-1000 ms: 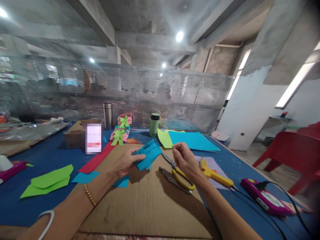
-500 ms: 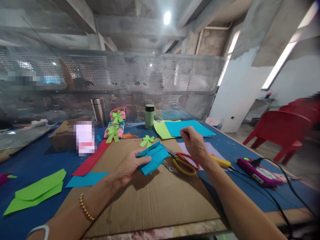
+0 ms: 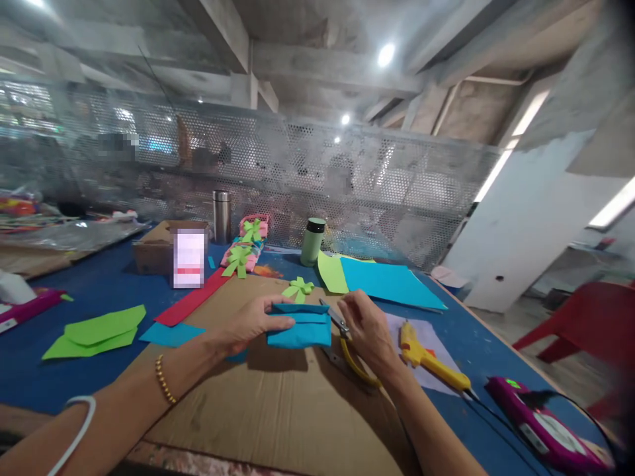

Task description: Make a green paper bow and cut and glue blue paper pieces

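My left hand grips a small folded blue paper packet by its left side, thumb on the front, held over the brown cardboard sheet. Creases run across the packet's face. My right hand is just to the right of it, fingers curled together; what they hold, if anything, is hidden. Beneath and beside that hand lie scissors with a yellow handle and a second pair, its blades pointing at the packet. Behind the packet rests a light green paper bow.
A yellow glue gun lies on lilac paper at right, near a purple device with cables. Blue sheets and a green bottle stand behind. Green paper, a red strip and a carton are leftward.
My right hand has come down and toward the packet, now covering part of the scissors. The packet has turned level, facing me. The whole view has shifted and tilted.
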Demonstrator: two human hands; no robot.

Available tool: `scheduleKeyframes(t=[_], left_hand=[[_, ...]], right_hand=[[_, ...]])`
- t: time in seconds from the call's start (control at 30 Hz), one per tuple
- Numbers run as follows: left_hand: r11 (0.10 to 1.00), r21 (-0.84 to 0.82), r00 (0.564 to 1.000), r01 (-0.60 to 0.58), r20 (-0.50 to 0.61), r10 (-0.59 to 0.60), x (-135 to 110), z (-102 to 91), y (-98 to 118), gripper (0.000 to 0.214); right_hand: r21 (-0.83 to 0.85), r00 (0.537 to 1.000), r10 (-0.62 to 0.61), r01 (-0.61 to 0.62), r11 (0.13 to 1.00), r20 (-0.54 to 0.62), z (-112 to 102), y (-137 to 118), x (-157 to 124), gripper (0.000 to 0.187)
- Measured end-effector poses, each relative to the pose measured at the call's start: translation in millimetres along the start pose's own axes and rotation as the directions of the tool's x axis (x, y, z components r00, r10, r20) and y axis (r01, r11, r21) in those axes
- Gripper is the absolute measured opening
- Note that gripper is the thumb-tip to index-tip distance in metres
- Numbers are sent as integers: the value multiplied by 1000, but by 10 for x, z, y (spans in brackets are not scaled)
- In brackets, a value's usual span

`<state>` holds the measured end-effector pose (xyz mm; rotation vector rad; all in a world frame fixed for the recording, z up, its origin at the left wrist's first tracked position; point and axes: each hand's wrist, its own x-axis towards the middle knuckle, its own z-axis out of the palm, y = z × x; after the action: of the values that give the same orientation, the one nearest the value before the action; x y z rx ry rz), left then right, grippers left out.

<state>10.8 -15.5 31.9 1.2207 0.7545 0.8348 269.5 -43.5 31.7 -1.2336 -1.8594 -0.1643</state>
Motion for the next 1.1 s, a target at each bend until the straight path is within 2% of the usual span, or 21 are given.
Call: scheduleKeyframes(t=[0.03, 0.07, 0.13, 0.23, 0.33, 0.47, 0.63, 0.8, 0.93, 1.1], left_hand=[[1000, -14, 1000, -4, -3, 4, 19, -21, -3, 65], [1000, -24, 1000, -7, 1, 7, 37, -39, -6, 65], [999, -40, 999, -10, 35, 11, 59, -59, -8, 64], [999, -41, 996, -5, 88, 9, 53, -57, 0, 57], [999, -46, 994, 7, 107, -2, 39, -55, 17, 51], [998, -65, 983, 25, 183, -13, 42, -80, 53, 50], [995, -97, 968, -13, 250, 37, 22, -109, 173, 55], [992, -125, 981, -12, 191, 36, 0, -227, 251, 55], [988, -59, 982, -141, 116, 147, -5, -364, 227, 62], [971, 21, 971, -237, 12, 237, 32, -478, 162, 64]], right_hand=[[53, 1000, 9, -10, 999, 23, 7, -40, -9, 16], [91, 999, 10, -15, 996, 46, 15, -81, -18, 17], [120, 997, -25, 15, 993, 78, 32, -149, -32, 29], [110, 981, -150, 137, 984, 119, 58, -187, -42, 37], [86, 959, -233, 222, 971, 160, 79, -176, -39, 34], [57, 949, -274, 269, 962, 157, 92, -190, -12, 32], [-7, 952, -262, 266, 964, 158, 86, -281, 92, 30], [38, 967, -226, 223, 974, 116, 159, -376, 289, 28], [152, 983, -167, 154, 976, 77, 266, -504, 408, 29], [147, 991, -107, 95, 984, 74, 335, -618, 359, 28]])
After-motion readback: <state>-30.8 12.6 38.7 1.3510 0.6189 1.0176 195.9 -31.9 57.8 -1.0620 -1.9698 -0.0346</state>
